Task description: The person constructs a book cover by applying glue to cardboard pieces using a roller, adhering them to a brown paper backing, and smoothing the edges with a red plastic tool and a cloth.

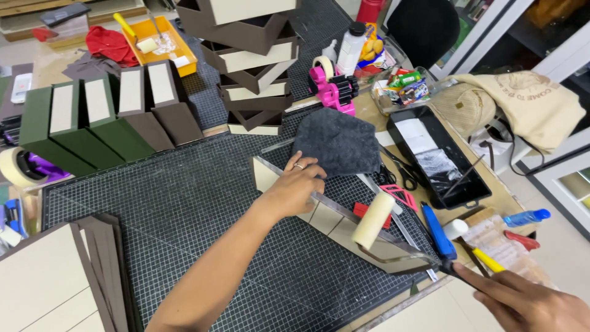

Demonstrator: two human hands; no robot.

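Taking the gridded cutting mat point(184, 209) as your landmark: off its far-left edge stand green boxes point(61, 126) and, next to them, brown ones point(157, 107), all with cream faces. Beyond them sits an orange tray point(178, 46). At the mat's far edge leans a tilted stack of brown box trays point(252, 61), with a pink tape dispenser point(332, 89) and a white bottle point(350, 46) to its right.

On the mat's middle, your left hand point(295, 187) lies flat, fingers spread, pressing down the clear straightedge point(344, 215) over a strip of cream board point(326, 218); a grey felt piece point(338, 141) lies just beyond it. A foam roller point(373, 220) rests on the strip's right part.

At the mat's right edge, your right hand point(528, 301) is clenched on a dark, thin tool point(452, 268), probably a knife, its tip at the straightedge's end.

Risks, as I judge them: the straightedge could pivot, since you press only one end, so the cut would wander. The roller lies in the tool's path, and your fingertips sit near the guiding edge.

Off the right edge lie a black tray point(439, 157) with white sheets and a clear bag of bright packets point(402, 86).
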